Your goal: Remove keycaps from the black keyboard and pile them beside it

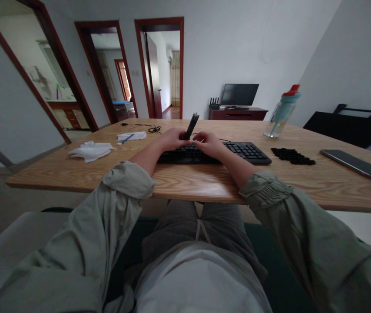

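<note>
A black keyboard (pixel 247 152) lies on the table in front of me, its left and middle parts largely covered by my hands. My left hand (pixel 172 140) is closed around the lower end of a slim black bar (pixel 191 127). The bar stands up at a slant, with small points at its top; its exact kind is unclear. Close beside it, my right hand (pixel 210 144) has its fingers bent over the keys, thumb and fingertips near the bar's lower end. Whether those fingertips grip anything is hidden. Right of the keyboard lies a flat patch of small black pieces (pixel 293 156), resembling keycaps.
Crumpled white tissue (pixel 92 151) and a blue stick (pixel 126 139) on another tissue (pixel 136 136) lie left. Behind them is a coiled black cable (pixel 154 129). A water bottle (pixel 283 112) stands at the back right; a dark phone-like slab (pixel 358 164) lies far right.
</note>
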Demonstrator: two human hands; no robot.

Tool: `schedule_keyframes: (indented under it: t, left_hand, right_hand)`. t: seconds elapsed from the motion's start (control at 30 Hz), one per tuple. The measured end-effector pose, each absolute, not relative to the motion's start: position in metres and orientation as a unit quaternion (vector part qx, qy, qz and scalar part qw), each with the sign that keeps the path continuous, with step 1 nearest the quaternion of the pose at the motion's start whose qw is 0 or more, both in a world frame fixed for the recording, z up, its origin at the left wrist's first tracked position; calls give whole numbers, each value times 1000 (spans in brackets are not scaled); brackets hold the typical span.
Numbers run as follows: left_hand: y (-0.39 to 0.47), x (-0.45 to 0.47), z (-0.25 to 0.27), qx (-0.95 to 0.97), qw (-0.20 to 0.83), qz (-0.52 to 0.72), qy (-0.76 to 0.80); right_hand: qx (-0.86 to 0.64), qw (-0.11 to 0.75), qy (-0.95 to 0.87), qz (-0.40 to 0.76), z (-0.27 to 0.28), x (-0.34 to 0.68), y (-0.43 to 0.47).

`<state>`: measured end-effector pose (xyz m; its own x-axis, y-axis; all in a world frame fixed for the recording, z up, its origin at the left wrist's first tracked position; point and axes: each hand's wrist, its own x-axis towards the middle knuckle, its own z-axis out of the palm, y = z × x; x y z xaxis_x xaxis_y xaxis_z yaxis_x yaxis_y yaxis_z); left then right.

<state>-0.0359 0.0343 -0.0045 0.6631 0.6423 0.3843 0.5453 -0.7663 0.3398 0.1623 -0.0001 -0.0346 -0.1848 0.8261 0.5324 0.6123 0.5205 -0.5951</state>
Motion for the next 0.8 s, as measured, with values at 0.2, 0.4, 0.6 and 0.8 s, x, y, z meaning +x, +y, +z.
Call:
schedule_keyframes:
  t: [0.2, 0.4, 0.6, 0.8]
  left_hand:
    - [25, -38, -9, 893, 87, 266, 351]
    - [21, -40, -12, 878, 78, 279, 381]
    - [21, -40, -11, 881, 79, 272, 378]
    - [22, -38, -13, 881, 81, 278, 375]
  right_hand:
    - [-392, 347, -852, 19, -51, 153, 0]
    - [-367, 310, -877, 6, -59, 154, 9]
    - [-365, 311, -877, 32, -61, 152, 10]
    - [-374, 318, -869, 55, -59, 153, 10]
